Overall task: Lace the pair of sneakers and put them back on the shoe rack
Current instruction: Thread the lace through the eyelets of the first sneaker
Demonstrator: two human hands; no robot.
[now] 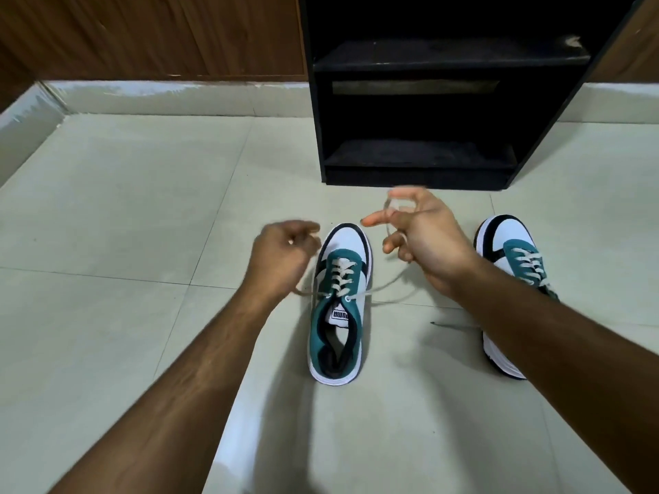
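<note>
A white, teal and black sneaker [338, 315] stands on the tiled floor in the middle, toe pointing away from me. Its pale lace [388, 279] runs out of the upper eyelets to both sides. My left hand [281, 254] is closed on the left lace end, just left of the toe. My right hand [424, 237] holds the right lace end looped around its fingers, up and right of the toe. The second sneaker [513, 258] stands to the right, laced, partly hidden behind my right forearm.
A black shoe rack [420, 176] with open shelves stands on the floor just beyond the sneakers. A wood-panelled wall [142, 37] with a pale skirting runs along the back and left. A loose dark lace tip [449, 325] lies near the right sneaker.
</note>
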